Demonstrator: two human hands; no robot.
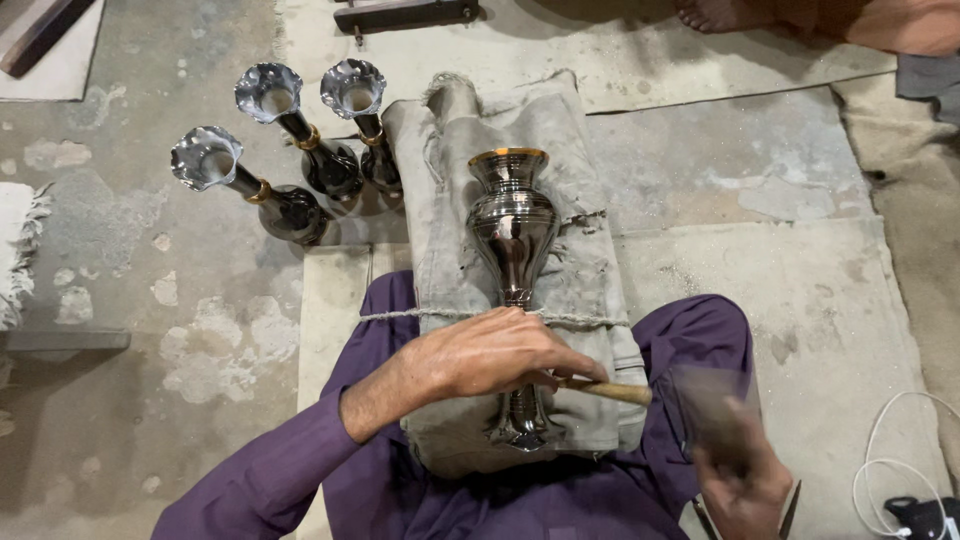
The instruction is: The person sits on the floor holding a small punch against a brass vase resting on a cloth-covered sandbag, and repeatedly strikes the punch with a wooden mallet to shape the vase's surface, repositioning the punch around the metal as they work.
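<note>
Person wearing loose purple clothing, long purple sleeve (pixel 270 450) covering the left forearm and creasing near the wrist, matching purple trousers (pixel 690 335) draping over both knees, bare left hand (pixel 490 355), right hand (pixel 740 485) blurring

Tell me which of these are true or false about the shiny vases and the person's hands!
1. Three shiny dark metal vases with frilly mouths stand on the concrete floor. True.
2. The polished metal vase with a gold rim stands upright. False: it lies on a grey cloth-wrapped cushion across the person's lap.
3. The left hand rests over the lying vase's narrow stem. True.
4. The left hand is empty. False: its fingers pinch a thin wooden-handled tool.
5. The right hand looks sharp and motionless. False: it is blurred, with a blurred hammer-like tool above it.
</note>
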